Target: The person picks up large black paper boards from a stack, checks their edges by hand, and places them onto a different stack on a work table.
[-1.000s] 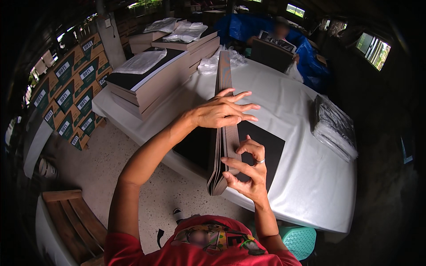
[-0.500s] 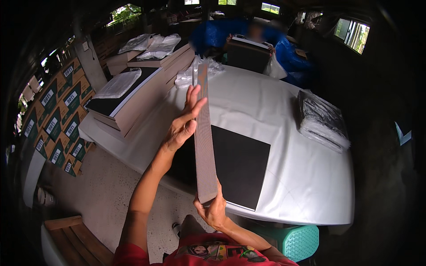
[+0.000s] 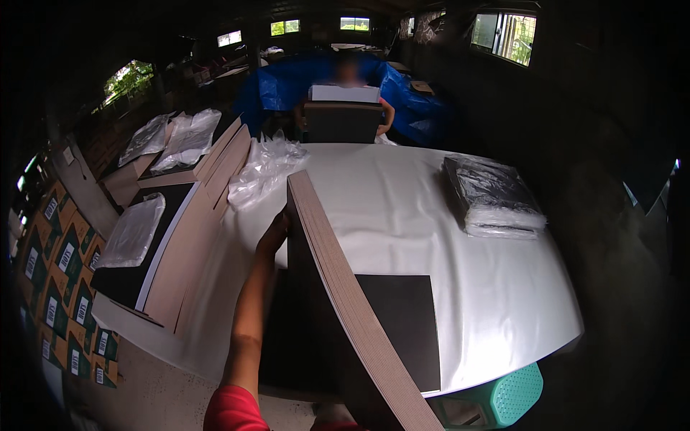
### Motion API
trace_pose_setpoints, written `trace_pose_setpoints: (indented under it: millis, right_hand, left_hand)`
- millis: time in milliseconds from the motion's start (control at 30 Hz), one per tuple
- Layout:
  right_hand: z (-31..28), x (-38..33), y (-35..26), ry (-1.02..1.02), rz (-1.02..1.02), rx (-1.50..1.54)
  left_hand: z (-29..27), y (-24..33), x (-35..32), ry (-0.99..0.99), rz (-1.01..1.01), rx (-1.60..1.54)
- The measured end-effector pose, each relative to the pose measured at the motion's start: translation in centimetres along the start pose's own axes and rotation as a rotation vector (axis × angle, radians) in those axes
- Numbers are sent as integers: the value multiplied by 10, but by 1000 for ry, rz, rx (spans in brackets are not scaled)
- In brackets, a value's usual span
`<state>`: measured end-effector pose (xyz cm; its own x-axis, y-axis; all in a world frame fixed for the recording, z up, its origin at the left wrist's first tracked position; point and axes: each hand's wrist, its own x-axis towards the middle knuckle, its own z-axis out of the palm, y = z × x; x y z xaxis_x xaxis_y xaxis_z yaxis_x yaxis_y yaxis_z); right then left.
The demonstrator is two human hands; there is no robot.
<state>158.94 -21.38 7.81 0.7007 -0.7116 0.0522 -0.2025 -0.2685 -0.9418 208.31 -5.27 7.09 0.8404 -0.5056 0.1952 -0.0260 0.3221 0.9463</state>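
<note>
A thick stack of black sheets with brownish edges (image 3: 348, 287) stands on its side in front of me, slanting from the table's middle down to the lower edge of the view. Against its far left end is my left hand (image 3: 276, 231), holding it there; the fingers are in shadow and partly hidden by the stack. My right hand is out of view. Under and beside the upright stack, a flat black sheet (image 3: 408, 316) lies on the white-covered table (image 3: 496, 302).
At the left are tall stacks of black sheets (image 3: 183, 248) topped with clear plastic bags (image 3: 134, 231). A crumpled plastic bag (image 3: 266, 169) lies beside them. Plastic-wrapped packs (image 3: 499, 197) sit at the right. Across the table a person holds a dark stack (image 3: 342, 121). A green stool (image 3: 517, 395) stands below.
The stack has swung from nearly upright in view to a slant, its near end lower right. My left hand has gone from spread fingers to its far left side. My right hand has left view.
</note>
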Motion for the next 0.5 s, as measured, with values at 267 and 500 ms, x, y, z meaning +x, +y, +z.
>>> trace_pose_setpoints:
  millis: [267,500]
  right_hand:
    - [11,-29,-9,534,249,-112]
    - [-35,2,-6,704,292,92]
  left_hand:
    - [-17,-82,90,-400,-165,-232]
    - [59,-41,111,-590,-536,-22]
